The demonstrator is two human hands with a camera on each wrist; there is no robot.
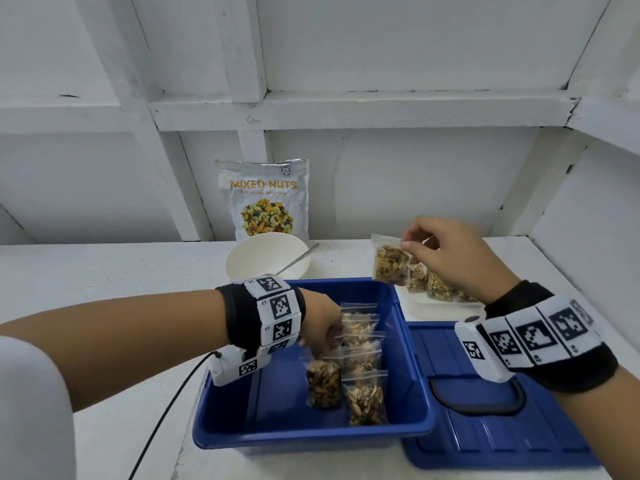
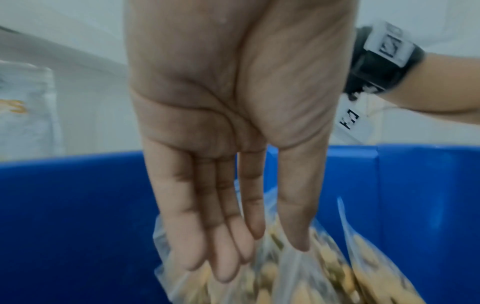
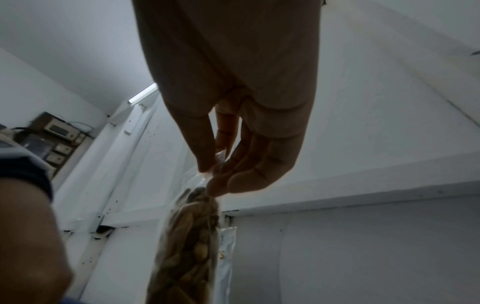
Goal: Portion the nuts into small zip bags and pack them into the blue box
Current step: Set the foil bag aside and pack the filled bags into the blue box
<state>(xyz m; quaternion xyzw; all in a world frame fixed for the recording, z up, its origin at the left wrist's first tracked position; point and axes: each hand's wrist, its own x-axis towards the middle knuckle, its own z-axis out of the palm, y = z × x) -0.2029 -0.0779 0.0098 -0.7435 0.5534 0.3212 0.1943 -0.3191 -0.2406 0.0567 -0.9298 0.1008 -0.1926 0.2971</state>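
The blue box sits in front of me with several filled zip bags standing in a row along its right side. My left hand reaches down into the box, fingers straight. Its fingertips touch the top of a dark nut bag that stands upright beside the row. In the left wrist view the left hand hangs over that bag against the blue wall. My right hand pinches the top of another filled bag, which hangs above the white tray. The right wrist view shows the pinch and the bag.
Several more filled bags lie on the white tray. The box's blue lid lies flat to the right of the box. Behind the box stand a white bowl with a spoon and the mixed nuts pouch. A black cable runs from my left wrist.
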